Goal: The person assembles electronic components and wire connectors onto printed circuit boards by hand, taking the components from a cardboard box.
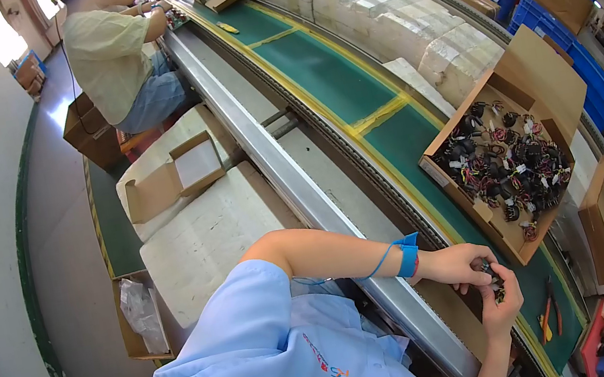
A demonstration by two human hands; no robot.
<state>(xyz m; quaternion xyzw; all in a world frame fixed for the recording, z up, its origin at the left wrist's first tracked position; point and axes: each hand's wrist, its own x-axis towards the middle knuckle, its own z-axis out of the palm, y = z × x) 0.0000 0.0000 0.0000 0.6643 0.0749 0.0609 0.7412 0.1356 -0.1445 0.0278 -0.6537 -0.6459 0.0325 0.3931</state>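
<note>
My left hand [449, 266], with a blue wrist strap [409, 257] and its cord on that arm, is closed around a small black part with wires [483, 266]. From the lower side, my right hand [505, 304] meets it, fingers pinched on the same part. The fingers cover most of it. Just beyond both hands, an open cardboard box [478, 215] sits tilted on the belt, full of black wired parts [511, 160] with white connectors and coloured leads. Near my right hand lie a hand tool with red handles [556, 311] and a yellow-orange one [545, 327].
A green belt [322, 76] with yellow tape runs away to the upper left beside a metal rail [250, 121]. Foam blocks [385, 20] line its far side. An opened small carton [198, 163] rests on white foam at left; a co-worker [113, 56] sits farther up the line.
</note>
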